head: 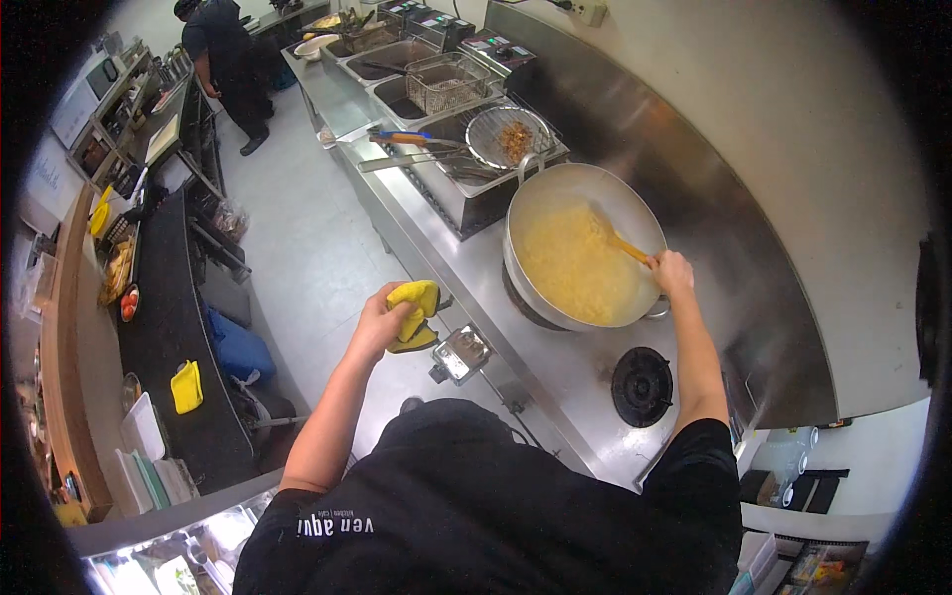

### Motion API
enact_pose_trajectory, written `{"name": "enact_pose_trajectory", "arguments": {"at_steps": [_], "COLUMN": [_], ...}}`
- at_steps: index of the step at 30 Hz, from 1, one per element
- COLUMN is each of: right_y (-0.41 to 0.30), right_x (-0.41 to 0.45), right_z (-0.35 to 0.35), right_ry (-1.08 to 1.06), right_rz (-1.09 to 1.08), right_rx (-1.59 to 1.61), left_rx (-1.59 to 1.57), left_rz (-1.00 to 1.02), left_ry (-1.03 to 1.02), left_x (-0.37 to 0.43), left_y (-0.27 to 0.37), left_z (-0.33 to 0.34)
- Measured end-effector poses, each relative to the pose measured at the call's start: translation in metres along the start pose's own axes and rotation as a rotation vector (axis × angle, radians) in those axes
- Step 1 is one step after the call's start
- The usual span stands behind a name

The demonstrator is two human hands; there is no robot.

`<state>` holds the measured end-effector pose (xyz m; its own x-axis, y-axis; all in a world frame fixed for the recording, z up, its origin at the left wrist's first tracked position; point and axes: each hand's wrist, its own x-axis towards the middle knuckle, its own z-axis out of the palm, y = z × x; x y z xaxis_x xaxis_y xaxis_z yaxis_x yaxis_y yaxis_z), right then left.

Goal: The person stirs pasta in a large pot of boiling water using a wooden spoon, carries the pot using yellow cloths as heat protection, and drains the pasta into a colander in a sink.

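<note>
My right hand (673, 272) grips the handle of a wooden spoon or spatula (628, 248) over the right rim of a large metal pot (644, 195). The tool's far end is sunk in a yellow, lumpy food (569, 260) that covers the pot's bottom. This wide pot with loop handles stands on a burner of the steel stove counter (565, 364). Out in front of the counter edge, my left hand (383, 320) holds a folded yellow cloth (413, 299), well apart from the pot. Just beside the cloth is a small metal box (462, 354) at the counter's front.
A bare black burner (642, 387) lies nearest me. Beyond the pot are a strainer (500, 137) with brown bits, tongs (401, 138) and a fryer basket (446, 82). Across the aisle runs a black counter (160, 320) bearing another yellow cloth (187, 387). A person (227, 67) stands far off.
</note>
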<state>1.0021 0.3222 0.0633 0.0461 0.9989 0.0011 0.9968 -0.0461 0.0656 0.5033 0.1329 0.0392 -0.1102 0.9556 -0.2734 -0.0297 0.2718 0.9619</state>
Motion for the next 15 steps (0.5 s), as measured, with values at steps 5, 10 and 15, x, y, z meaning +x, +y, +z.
{"name": "enact_pose_trajectory", "arguments": {"at_steps": [5, 10, 15], "right_y": [-0.025, -0.054, -0.057], "right_x": [-0.007, -0.017, -0.032], "right_z": [0.016, 0.028, 0.021], "right_ry": [-0.041, -0.170, -0.322], "right_rz": [-0.045, -0.081, -0.010], "right_rx": [0.165, 0.347, 0.632], "left_rx": [0.006, -0.006, -0.005], "left_rz": [0.023, 0.030, 0.038], "left_ry": [0.018, -0.016, -0.041], "left_x": [0.003, 0.009, 0.010], "left_y": [-0.004, -0.003, -0.001], "left_z": [0.000, 0.009, 0.017]}}
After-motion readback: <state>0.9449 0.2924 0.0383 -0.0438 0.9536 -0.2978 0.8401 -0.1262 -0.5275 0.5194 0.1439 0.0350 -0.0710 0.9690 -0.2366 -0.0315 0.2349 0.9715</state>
